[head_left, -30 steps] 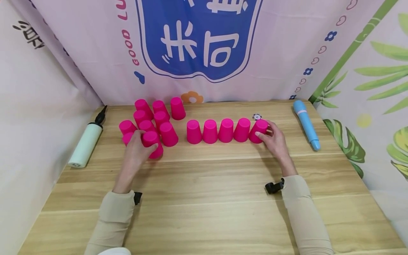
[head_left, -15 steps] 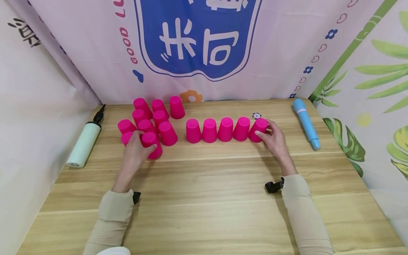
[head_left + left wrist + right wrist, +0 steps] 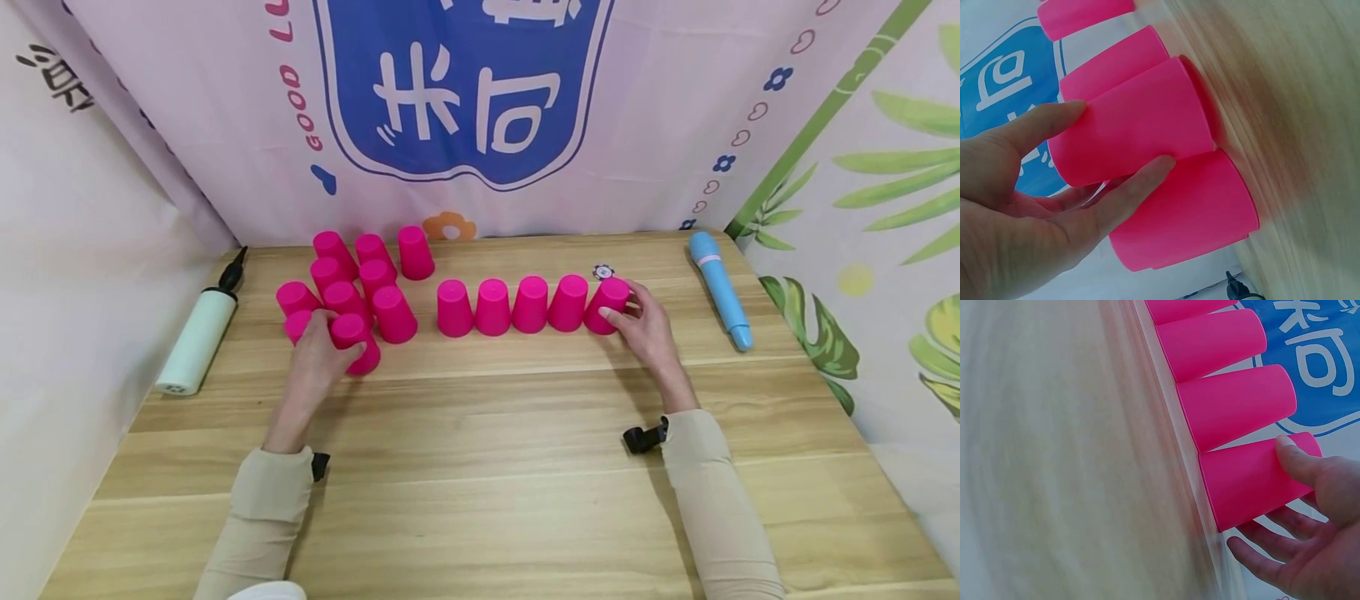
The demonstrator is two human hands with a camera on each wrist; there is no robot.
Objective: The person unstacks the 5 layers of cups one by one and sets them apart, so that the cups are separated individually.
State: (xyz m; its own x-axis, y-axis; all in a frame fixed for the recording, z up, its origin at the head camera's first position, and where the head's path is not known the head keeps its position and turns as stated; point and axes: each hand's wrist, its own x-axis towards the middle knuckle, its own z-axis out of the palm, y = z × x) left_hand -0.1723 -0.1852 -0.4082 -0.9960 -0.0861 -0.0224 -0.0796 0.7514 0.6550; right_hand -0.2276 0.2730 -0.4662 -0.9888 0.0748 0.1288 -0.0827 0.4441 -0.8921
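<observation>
My left hand (image 3: 311, 358) grips an upside-down pink cup (image 3: 358, 346) at the front of a loose cluster of like cups on the left. In the left wrist view, the thumb lies on one side of that cup (image 3: 1135, 119) and the fingers on the other, with more pink cups close around it. On the right, several inverted cups (image 3: 492, 308) form a straight row. My right hand (image 3: 651, 333) holds the cup at the row's right end (image 3: 604, 308). The right wrist view shows its thumb on top of that cup's side (image 3: 1260, 481), fingers underneath.
A mint-green hand pump (image 3: 198, 337) lies at the table's left edge. Near the right edge is a blue microphone-shaped object (image 3: 722, 292). A small round chip (image 3: 603, 272) lies behind the row. A printed curtain (image 3: 637, 167) hangs along the wooden table's (image 3: 510, 467) back edge.
</observation>
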